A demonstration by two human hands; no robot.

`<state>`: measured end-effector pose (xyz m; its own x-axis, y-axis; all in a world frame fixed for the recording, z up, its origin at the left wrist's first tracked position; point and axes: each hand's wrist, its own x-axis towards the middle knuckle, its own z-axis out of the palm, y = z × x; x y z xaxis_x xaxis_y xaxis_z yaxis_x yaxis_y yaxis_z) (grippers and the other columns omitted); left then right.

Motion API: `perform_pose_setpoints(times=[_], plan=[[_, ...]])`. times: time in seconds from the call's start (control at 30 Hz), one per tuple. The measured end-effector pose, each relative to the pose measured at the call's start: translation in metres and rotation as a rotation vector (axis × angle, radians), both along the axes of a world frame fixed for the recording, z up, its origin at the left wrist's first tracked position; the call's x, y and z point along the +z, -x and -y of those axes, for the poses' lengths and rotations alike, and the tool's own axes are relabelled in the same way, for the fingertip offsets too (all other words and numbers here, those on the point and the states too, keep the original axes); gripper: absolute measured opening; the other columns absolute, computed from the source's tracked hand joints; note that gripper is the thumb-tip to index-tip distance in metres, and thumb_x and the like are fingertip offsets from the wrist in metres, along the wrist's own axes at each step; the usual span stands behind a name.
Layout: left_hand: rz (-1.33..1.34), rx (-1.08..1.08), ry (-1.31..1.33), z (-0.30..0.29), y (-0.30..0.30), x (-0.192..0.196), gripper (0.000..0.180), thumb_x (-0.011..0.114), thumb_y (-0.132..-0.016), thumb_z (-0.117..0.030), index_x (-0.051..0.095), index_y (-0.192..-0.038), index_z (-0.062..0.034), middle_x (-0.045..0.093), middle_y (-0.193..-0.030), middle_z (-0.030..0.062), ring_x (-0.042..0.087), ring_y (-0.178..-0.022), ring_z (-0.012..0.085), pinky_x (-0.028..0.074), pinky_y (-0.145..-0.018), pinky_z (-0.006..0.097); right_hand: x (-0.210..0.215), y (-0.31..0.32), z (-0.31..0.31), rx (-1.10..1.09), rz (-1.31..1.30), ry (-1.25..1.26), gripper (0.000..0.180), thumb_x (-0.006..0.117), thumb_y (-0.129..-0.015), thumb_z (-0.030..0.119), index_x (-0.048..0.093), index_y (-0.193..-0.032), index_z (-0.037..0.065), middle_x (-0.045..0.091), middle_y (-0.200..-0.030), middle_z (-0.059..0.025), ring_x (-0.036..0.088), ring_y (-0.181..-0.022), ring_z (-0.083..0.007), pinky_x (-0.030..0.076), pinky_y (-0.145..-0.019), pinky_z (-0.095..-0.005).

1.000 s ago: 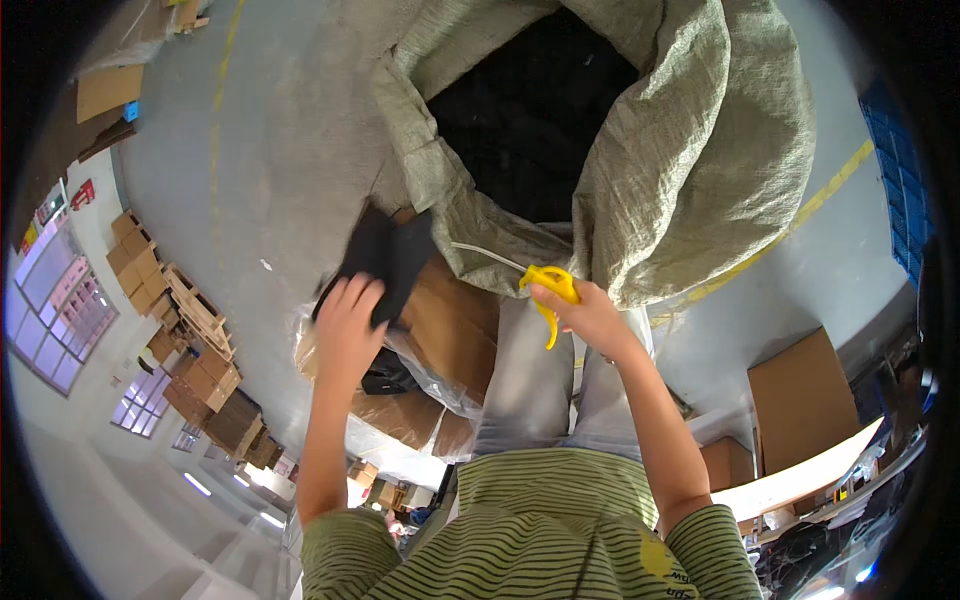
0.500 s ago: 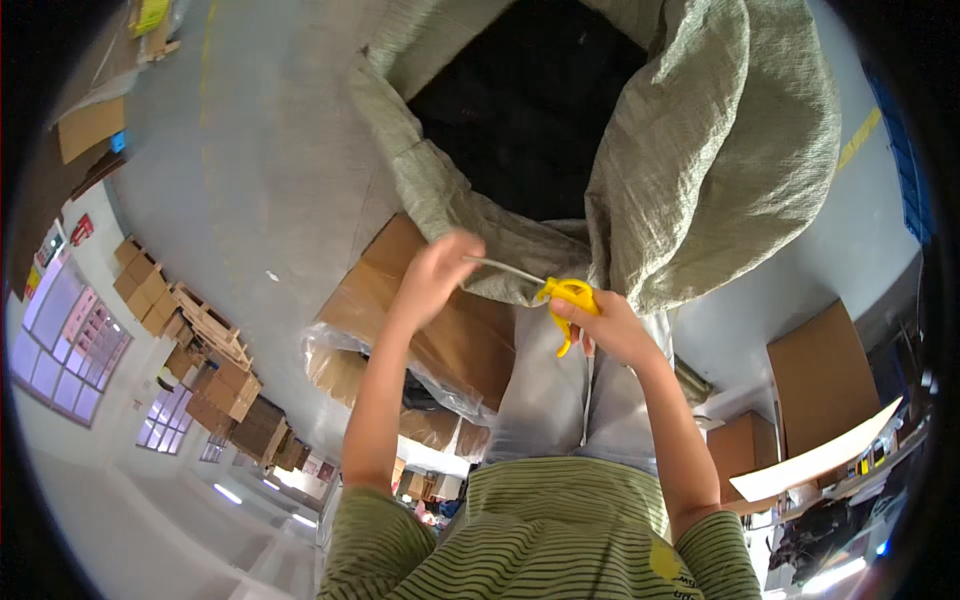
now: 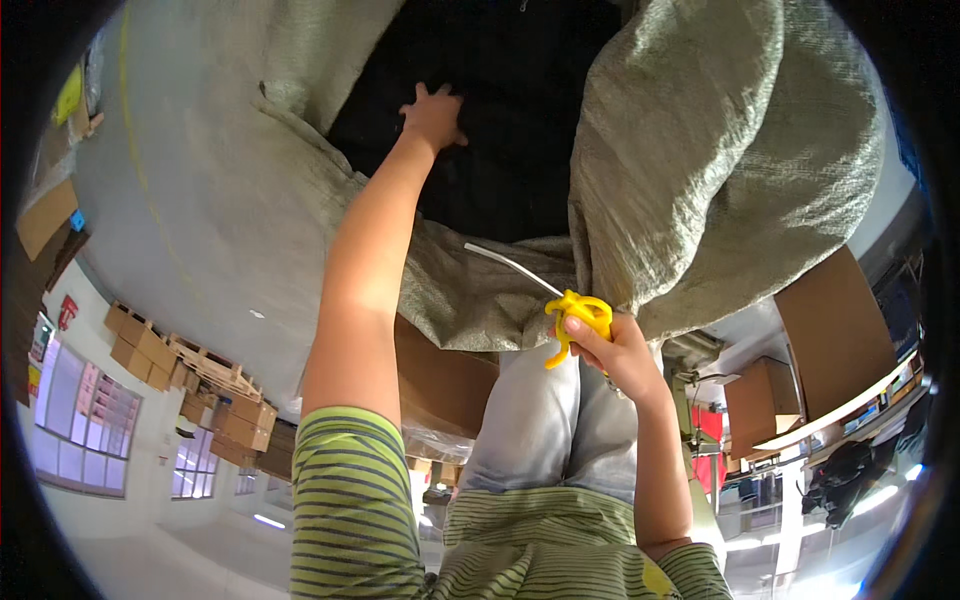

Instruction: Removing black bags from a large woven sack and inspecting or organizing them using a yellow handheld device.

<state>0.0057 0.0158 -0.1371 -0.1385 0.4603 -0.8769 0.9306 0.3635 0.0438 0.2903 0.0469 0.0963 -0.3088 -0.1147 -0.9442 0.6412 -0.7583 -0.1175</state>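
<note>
A large grey-green woven sack stands before me with its mouth turned open, and dark black contents fill it. My left hand reaches into the mouth with fingers spread over the black stuff, apparently holding nothing. Whether its fingertips touch the contents I cannot tell. Closer to my body, below the sack's near rim, my right hand is closed round a yellow plastic tool with curved, loop-like parts. A thin whitish strip sticks out from the tool toward the upper left, its far end free. The palm hides part of the tool.
A brown cardboard box is under the sack's near left side. Stacked cartons and wooden pallets line the left wall. At the right are a large cardboard sheet and another carton.
My left hand has left the end of the whitish strip and moved up and forward into the sack's mouth. My right hand keeps the yellow tool, slightly lower. The view has shifted.
</note>
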Motion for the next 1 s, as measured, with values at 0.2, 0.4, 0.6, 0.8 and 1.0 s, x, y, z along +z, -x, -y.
perform_pose_setpoints(times=[0.2, 0.4, 0.6, 0.8, 1.0], plan=[[0.041, 0.327, -0.311, 0.033, 0.016, 0.077, 0.069, 0.075, -0.071, -0.035, 0.047, -0.124, -0.0012, 0.045, -0.128, 0.0132, 0.036, -0.118, 0.0380, 0.042, -0.093, 0.043, 0.007, 0.015, 0.005, -0.350, -0.101, -0.174, 0.037, 0.060, -0.088, 0.035, 0.063, -0.095, -0.001, 0.061, -0.075, -0.0031, 0.055, -0.073, -0.0083, 0.044, -0.070, -0.0241], [0.433, 1.526, -0.729, 0.036, -0.011, 0.182, 0.060, 0.073, -0.076, -0.031, 0.050, -0.116, 0.0072, 0.057, -0.112, 0.0134, 0.056, -0.102, 0.0210, 0.042, -0.088, 0.029, 0.001, 0.027, -0.003, -0.274, 0.112, -0.400, 0.041, 0.062, -0.085, 0.042, 0.060, -0.074, 0.003, 0.054, -0.057, -0.0002, 0.051, -0.049, -0.0082, 0.041, -0.047, -0.0243], [0.618, 2.119, -1.062, 0.031, -0.033, 0.191, 0.064, 0.072, -0.078, -0.026, 0.043, -0.124, 0.0064, 0.053, -0.117, 0.0141, 0.053, -0.105, 0.0217, 0.041, -0.095, 0.033, 0.009, 0.027, -0.019, 0.036, 0.071, -0.405, 0.048, 0.063, -0.082, 0.047, 0.058, -0.067, 0.002, 0.052, -0.052, -0.0009, 0.052, -0.047, -0.0094, 0.042, -0.046, -0.0249], [0.196, 1.681, -0.932, 0.052, -0.051, 0.185, 0.064, 0.074, -0.076, -0.026, 0.045, -0.122, 0.0070, 0.054, -0.116, 0.0155, 0.055, -0.103, 0.0242, 0.041, -0.091, 0.033, 0.013, 0.025, -0.034, -0.009, 0.135, -0.505, 0.047, 0.064, -0.081, 0.046, 0.058, -0.072, 0.000, 0.051, -0.052, -0.0014, 0.050, -0.045, -0.0101, 0.041, -0.045, -0.0252], [0.279, 1.769, -0.805, 0.053, -0.058, 0.186, 0.058, 0.072, -0.077, -0.022, 0.048, -0.122, 0.0038, 0.055, -0.115, 0.0141, 0.055, -0.102, 0.0230, 0.043, -0.088, 0.033, 0.008, 0.021, -0.045, 0.217, -0.031, -0.313, 0.051, 0.064, -0.079, 0.048, 0.060, -0.084, -0.003, 0.057, -0.059, -0.0063, 0.055, -0.048, -0.0137, 0.043, -0.048, -0.0286]])
